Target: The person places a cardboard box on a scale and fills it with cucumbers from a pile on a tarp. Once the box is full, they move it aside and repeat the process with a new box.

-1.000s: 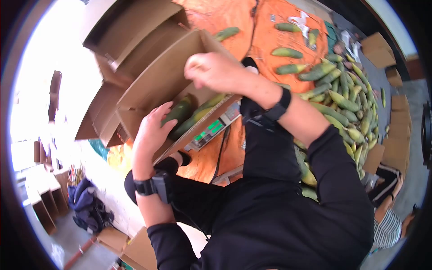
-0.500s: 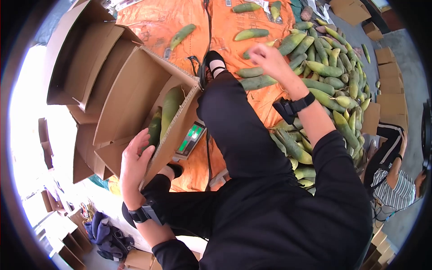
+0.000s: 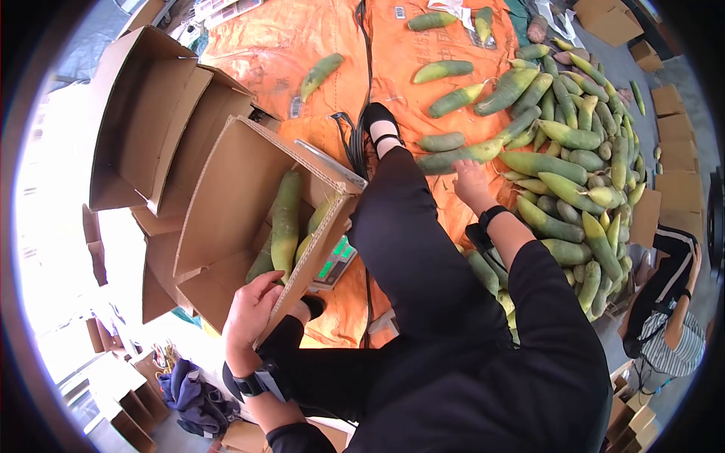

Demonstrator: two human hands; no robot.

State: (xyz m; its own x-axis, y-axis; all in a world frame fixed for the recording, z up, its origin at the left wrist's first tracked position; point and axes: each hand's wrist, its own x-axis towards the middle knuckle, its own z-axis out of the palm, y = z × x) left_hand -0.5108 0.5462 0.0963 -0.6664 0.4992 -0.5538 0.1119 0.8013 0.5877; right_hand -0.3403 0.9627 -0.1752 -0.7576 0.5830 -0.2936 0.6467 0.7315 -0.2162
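Observation:
My left hand is at the near end of an open cardboard carton, its fingers bent round the lower tip of a long green radish standing inside. Two more green radishes lie beside that one, partly covered by it and by the carton wall. My right hand reaches palm down over the orange sheet, with its fingers apart and their tips against the edge of a long green radish. A scale with a lit green display shows beside the carton, partly hidden by it.
A big heap of green radishes fills the right side. Several loose ones lie on the orange sheet. More open cartons stand at the left. A black cable runs along the sheet. Another person is at the far right.
My right hand has come down from above the sheet to a radish. My left hand has bent its fingers at a radish's tip, and the radishes inside the carton lie differently.

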